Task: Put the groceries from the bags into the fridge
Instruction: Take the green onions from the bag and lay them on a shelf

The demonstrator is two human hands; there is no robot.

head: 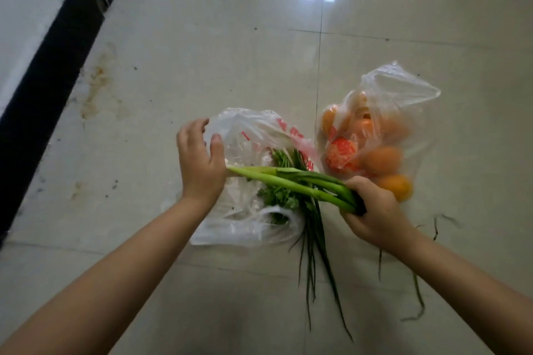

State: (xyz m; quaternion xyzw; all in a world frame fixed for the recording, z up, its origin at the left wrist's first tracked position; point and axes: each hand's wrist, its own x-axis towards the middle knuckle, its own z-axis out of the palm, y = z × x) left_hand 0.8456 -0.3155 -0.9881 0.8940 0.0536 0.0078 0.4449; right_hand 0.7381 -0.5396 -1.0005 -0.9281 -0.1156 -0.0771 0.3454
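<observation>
Scallions [300,183] are gripped in my right hand [375,210], fingers curled round the green stalks, with the pale ends pointing left toward my left hand [200,161]. Left hand is open, fingers spread and relaxed, hovering over the clear bag [245,135] with red print; whether its palm touches the stalk ends I cannot tell. That bag lies on the tiled floor [202,37] and holds leafy green herbs [281,196]; long thin green leaves [320,262] trail out of it toward me across the floor. Second bag [398,89], just beside it on the right, holds oranges [382,158]. Loose green strands [418,294] lie on the floor near my right forearm. Fridge is not in view.
</observation>
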